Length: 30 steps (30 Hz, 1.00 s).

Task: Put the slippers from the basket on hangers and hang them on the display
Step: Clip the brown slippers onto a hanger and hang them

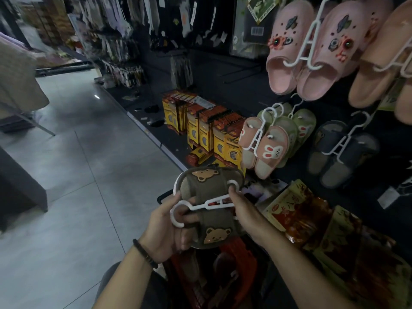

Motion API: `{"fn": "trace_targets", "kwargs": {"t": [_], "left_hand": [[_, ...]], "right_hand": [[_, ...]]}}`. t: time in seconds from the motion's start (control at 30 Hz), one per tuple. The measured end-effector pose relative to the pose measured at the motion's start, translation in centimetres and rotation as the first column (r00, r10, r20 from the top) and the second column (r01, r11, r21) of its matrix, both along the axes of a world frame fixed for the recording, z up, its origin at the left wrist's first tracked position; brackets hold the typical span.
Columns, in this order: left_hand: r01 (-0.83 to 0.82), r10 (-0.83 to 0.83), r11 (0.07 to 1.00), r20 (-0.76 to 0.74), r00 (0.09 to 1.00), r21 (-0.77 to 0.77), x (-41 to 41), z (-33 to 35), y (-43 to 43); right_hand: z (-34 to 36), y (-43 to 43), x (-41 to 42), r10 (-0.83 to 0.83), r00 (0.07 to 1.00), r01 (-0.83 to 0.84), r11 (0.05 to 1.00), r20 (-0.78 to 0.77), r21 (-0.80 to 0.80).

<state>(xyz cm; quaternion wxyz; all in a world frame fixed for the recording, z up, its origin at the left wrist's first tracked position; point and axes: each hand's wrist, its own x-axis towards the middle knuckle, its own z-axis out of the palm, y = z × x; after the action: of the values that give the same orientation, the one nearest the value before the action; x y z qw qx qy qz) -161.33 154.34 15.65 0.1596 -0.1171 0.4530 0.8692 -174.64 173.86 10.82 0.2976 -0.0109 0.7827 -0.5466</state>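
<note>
Pair of brown bear slippers (215,188) lower centre of frame, above red basket (242,259), white hanger (209,205) across them. Left hand (169,230) curled round hook and lower slipper; right hand (245,210) pinching hanger bar. Likely light, soft, squashy; hanger thin, stiff, so better held by hook than fabric.

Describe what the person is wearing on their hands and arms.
Neither the left hand nor the right hand wears a glove. A dark beaded bracelet circles the left wrist, and the right wrist has no watch or band. The left forearm and right forearm are uncovered, with no sleeve in view.
</note>
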Motion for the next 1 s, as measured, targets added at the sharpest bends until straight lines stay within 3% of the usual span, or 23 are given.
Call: {"fn": "trace_targets", "kwargs": {"t": [0.1, 0.23, 0.37, 0.5, 0.63, 0.73, 0.9, 1.0], "left_hand": [[0.031, -0.022, 0.986, 0.058, 0.998, -0.165, -0.8, 1.8, 0.3], [0.102, -0.042, 0.878, 0.137, 0.99, -0.467, -3.0, 5.8, 0.4], [0.301, -0.178, 0.62, 0.244, 0.953, -0.725, -5.6, 10.0, 0.8], [0.38, -0.22, 0.359, 0.318, 0.922, -0.853, -8.2, 12.7, 2.1], [0.252, -0.226, 0.18, 0.209, 0.952, -0.951, -9.7, 13.7, 2.6], [0.169, -0.243, 0.048, 0.153, 0.958, -0.984, -10.4, 13.1, 3.3], [-0.067, -0.232, -0.124, -0.036, 0.972, -0.99, -11.3, 12.8, 3.4], [-0.179, -0.283, -0.144, -0.133, 0.95, -0.973, -11.7, 12.8, 2.9]], "right_hand": [[-0.6, -0.7, 0.0, -0.035, 0.993, 0.042, 0.997, 0.113, -0.064], [0.9, -1.1, 1.7, -0.072, 0.953, 0.143, 0.962, 0.293, -0.231], [1.2, -1.3, 2.1, -0.063, 0.934, 0.165, 0.949, 0.35, -0.27], [1.4, -0.9, 2.1, -0.086, 0.891, 0.257, 0.906, 0.447, -0.337], [1.8, 0.2, 2.3, -0.08, 0.836, 0.381, 0.796, 0.543, -0.47], [1.6, 0.6, 2.3, -0.107, 0.828, 0.416, 0.777, 0.551, -0.473], [1.3, 1.6, 2.3, -0.099, 0.855, 0.345, 0.841, 0.509, -0.417], [1.5, 2.9, 2.3, -0.162, 0.899, 0.287, 0.92, 0.407, -0.266]]}}
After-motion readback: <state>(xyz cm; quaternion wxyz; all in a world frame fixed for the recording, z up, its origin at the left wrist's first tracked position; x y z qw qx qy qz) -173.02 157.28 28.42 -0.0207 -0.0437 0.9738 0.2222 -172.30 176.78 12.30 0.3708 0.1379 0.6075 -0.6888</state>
